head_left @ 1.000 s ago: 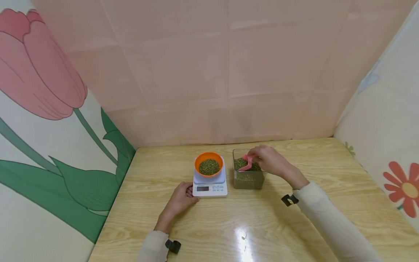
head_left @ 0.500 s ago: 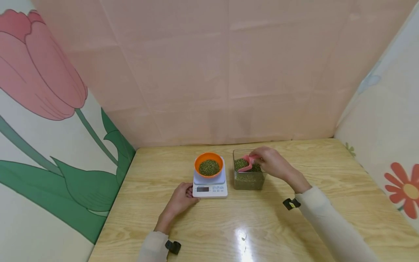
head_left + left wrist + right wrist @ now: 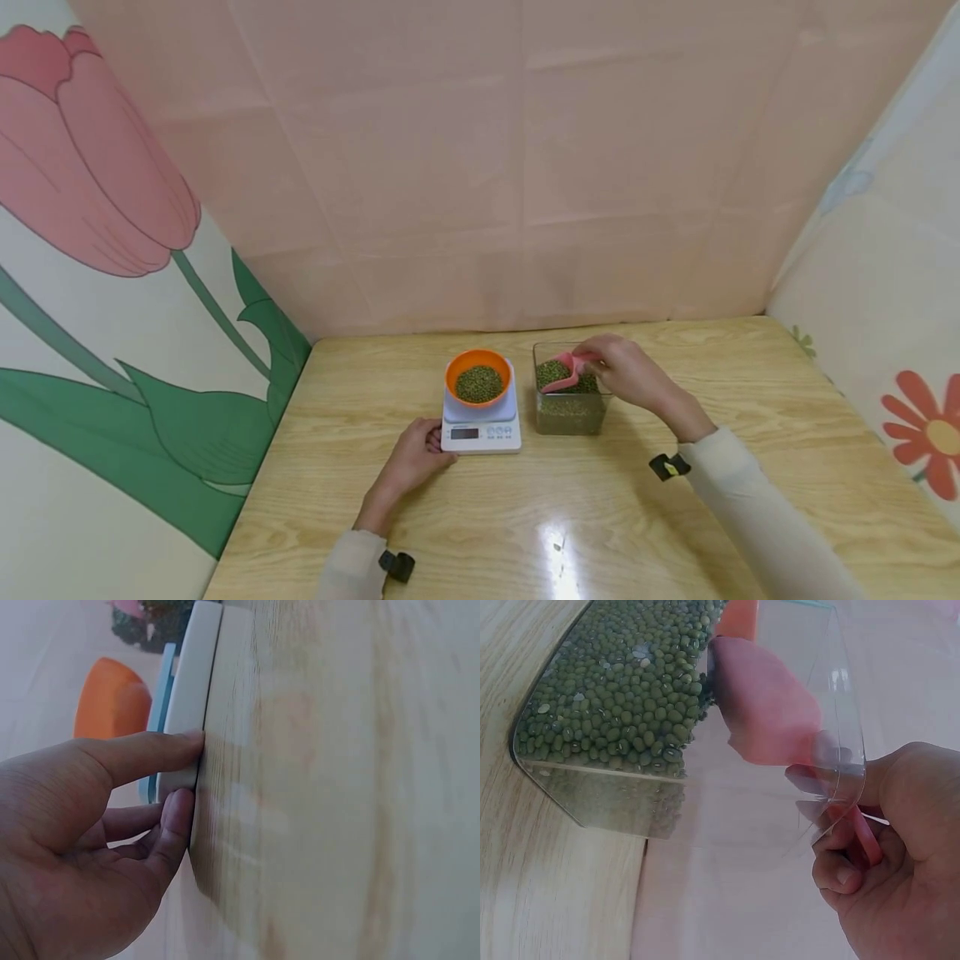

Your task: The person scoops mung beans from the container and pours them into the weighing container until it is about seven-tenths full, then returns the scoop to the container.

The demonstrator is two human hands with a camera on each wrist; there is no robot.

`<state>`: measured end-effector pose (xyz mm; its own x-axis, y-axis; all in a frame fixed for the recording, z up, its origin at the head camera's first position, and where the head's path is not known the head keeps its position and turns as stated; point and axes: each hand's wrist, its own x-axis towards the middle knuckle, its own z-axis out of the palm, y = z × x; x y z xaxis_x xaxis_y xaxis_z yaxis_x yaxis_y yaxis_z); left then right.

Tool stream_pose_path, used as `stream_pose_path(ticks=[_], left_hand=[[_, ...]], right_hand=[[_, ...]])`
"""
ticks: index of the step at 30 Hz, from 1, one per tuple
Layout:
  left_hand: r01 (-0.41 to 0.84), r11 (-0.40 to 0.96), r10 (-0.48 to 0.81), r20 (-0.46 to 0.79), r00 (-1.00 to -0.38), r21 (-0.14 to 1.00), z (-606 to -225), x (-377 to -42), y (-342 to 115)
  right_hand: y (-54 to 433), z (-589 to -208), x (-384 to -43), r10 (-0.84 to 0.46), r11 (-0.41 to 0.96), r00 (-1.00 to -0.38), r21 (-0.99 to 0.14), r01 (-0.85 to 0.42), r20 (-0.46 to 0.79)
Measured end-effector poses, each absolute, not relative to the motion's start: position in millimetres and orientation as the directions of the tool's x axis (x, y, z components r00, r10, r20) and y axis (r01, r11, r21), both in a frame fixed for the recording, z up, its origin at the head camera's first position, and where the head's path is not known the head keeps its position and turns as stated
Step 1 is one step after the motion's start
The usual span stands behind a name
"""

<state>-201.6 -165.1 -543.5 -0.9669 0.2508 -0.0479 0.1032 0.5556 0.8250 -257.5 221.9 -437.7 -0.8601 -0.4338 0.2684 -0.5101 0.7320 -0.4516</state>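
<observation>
A white kitchen scale carries an orange bowl with green mung beans in it. My left hand holds the scale's front left corner, thumb along the front and curled fingers at the side. To the right stands a clear square container, part filled with mung beans. My right hand reaches over its right rim and grips a pink scoop by the handle. The scoop's head is inside the container, its front edge at the beans.
Everything stands on a wood-grain table. A plain pink backdrop rises behind the table's back edge. Flower-printed panels flank the table on the left and the right. Each wrist wears a small black strap.
My right hand has shifted slightly right, and the pink scoop's head has moved a little within the container. The left hand, scale and bowl stay where they were.
</observation>
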Motion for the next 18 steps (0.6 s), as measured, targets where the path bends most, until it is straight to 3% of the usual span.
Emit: stream_pose_path(ticks=[18], left_hand=[[0.104, 0.545, 0.257, -0.048, -0.965, 0.832, -544.5, -201.7, -165.8]], right_hand=[[230.0, -446.5, -258.7, -0.396, 0.728, -0.862, -0.464, -0.505, 0.316]])
